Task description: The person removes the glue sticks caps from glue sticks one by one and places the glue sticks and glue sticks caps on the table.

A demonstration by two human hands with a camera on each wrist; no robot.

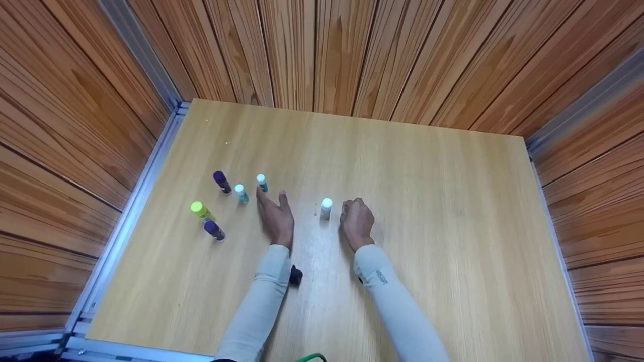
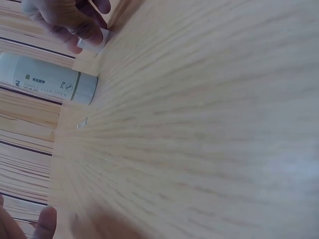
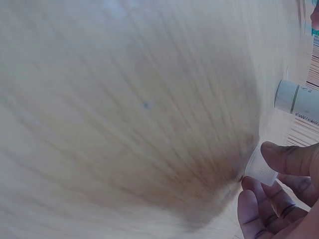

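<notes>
In the head view, a white glue stick (image 1: pixel 326 209) stands upright on the table between the hands. My right hand (image 1: pixel 357 219) is just right of it, and in the right wrist view its thumb and fingers pinch a white ribbed cap (image 3: pixel 262 168) low over the tabletop. My left hand (image 1: pixel 276 219) is on the other side, fingers straight and thumb spread, holding nothing. Its fingertips overlap the base of a small teal glue stick with a pale blue cap (image 1: pixel 261 182). A similar teal stick (image 1: pixel 242 194) stands a little to the left.
Further left stand two purple-capped sticks, one at the back (image 1: pixel 222 182) and one in front (image 1: pixel 215 230), beside a lime-capped stick (image 1: pixel 202 210). A tiny pale scrap (image 2: pixel 82 123) lies near the white glue stick. Wood-panelled walls (image 1: pixel 337 55) enclose the table (image 1: pixel 453 226).
</notes>
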